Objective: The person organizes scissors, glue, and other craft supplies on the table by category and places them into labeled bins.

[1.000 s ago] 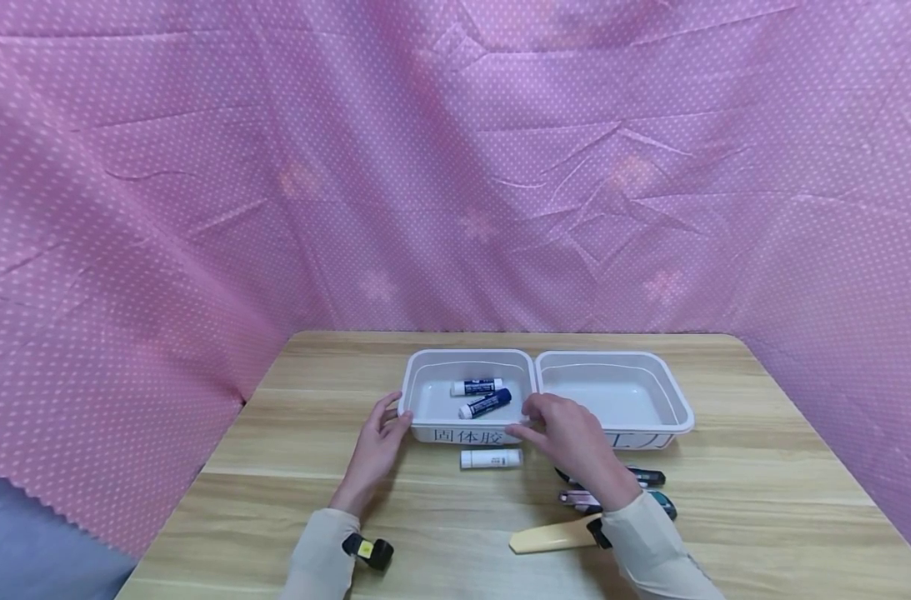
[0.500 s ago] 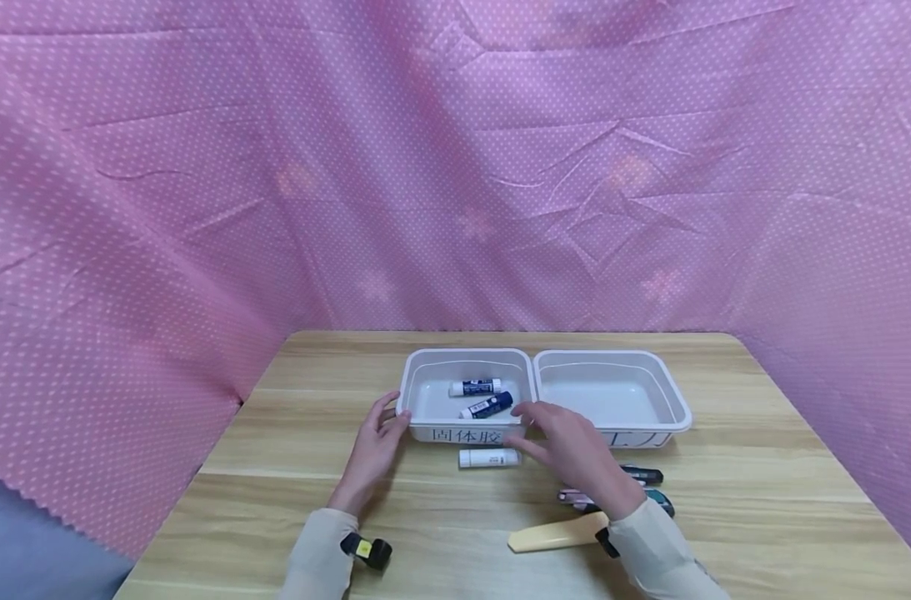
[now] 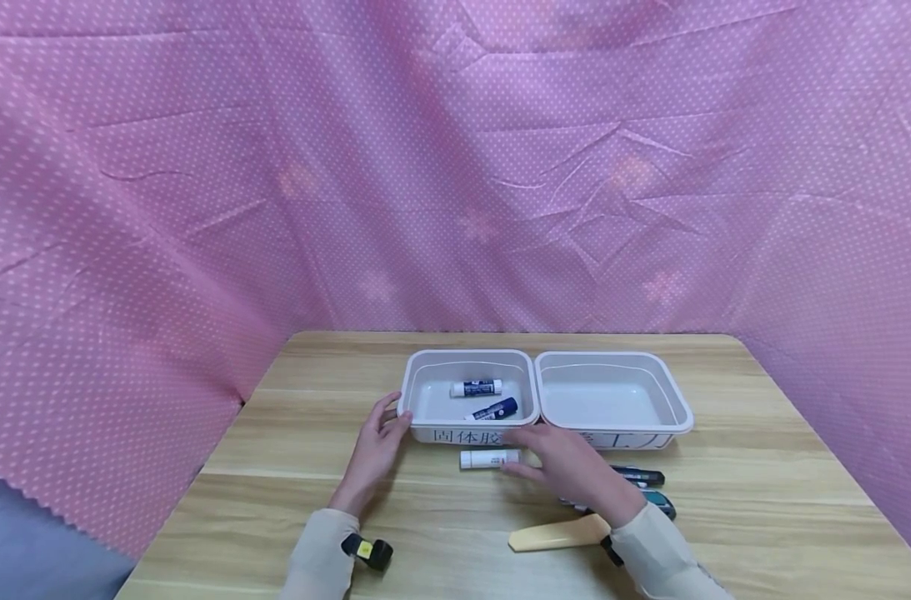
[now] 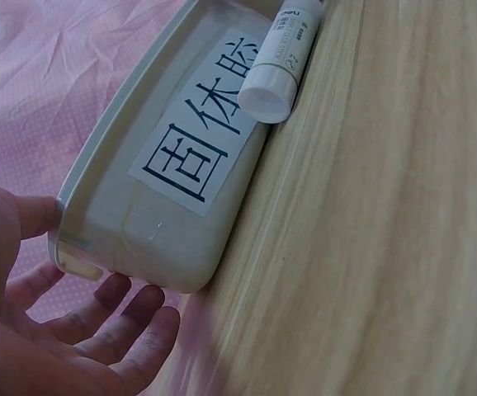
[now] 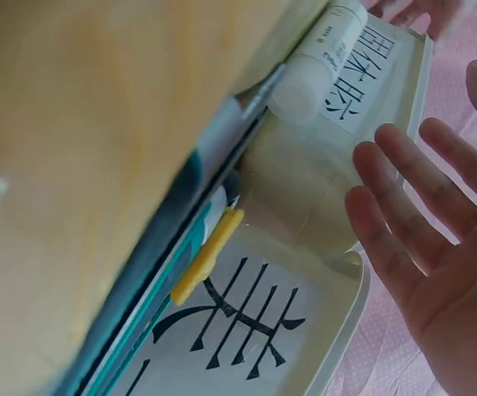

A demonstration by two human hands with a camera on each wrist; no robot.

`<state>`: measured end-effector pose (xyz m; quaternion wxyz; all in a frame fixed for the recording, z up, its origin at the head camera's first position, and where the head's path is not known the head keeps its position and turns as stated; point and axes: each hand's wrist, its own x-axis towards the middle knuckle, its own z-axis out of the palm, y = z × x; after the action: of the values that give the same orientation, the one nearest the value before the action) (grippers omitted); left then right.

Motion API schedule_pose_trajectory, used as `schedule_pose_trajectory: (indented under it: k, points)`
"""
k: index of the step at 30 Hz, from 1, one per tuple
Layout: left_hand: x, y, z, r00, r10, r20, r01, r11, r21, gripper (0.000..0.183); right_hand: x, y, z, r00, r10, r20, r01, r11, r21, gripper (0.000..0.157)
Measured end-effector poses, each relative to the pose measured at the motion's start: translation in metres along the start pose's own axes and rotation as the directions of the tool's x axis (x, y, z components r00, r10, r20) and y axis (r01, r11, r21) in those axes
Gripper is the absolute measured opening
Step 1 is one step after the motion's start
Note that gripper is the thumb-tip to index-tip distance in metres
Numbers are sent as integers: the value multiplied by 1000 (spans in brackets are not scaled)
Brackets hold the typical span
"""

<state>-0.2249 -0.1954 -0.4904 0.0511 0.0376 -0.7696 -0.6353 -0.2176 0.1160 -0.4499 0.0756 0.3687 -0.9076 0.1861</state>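
My left hand (image 3: 376, 450) holds the front left corner of the left white tray (image 4: 98, 206), thumb at the rim and other fingers against the outer wall. Inside that tray lie two dark blue and white glue sticks, one (image 3: 476, 387) behind the other (image 3: 494, 409). A white glue stick (image 3: 485, 459) lies on the table along the tray's labelled front. My right hand (image 3: 568, 467) is just right of this stick, fingers spread and holding nothing; in the right wrist view its fingers (image 5: 403, 206) are apart from the white stick.
A second white tray (image 3: 613, 404), also labelled, adjoins on the right. In front of it lie a black utility knife (image 3: 638, 476) and a teal and black one (image 3: 659, 502), partly hidden by my right arm. A flat pale yellow piece (image 3: 553, 534) lies nearer. Pink cloth (image 3: 455, 167) hangs behind.
My right hand has moved down from the left tray's front right rim towards the white glue stick. The nearer blue glue stick has shifted slightly right. My left hand stays put.
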Motion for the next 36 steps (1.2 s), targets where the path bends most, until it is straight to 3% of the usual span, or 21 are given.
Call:
schedule_pose_trajectory:
  k: [13,25,36]
  points:
    - [0,-1,0,1000,-7,-6,7,1000,15,55,6,3,4,990,-96,103,110,984,-138,34]
    - [-1,1,1,1000,1,-1,-1,1000,9,55,13,-2,7,984,-59,167,90,978,-187,27]
    - [1,-2,-1,1000,-24,-5,24,1000,6,55,19,-2,14,977,-77,197,124,964,-235,23]
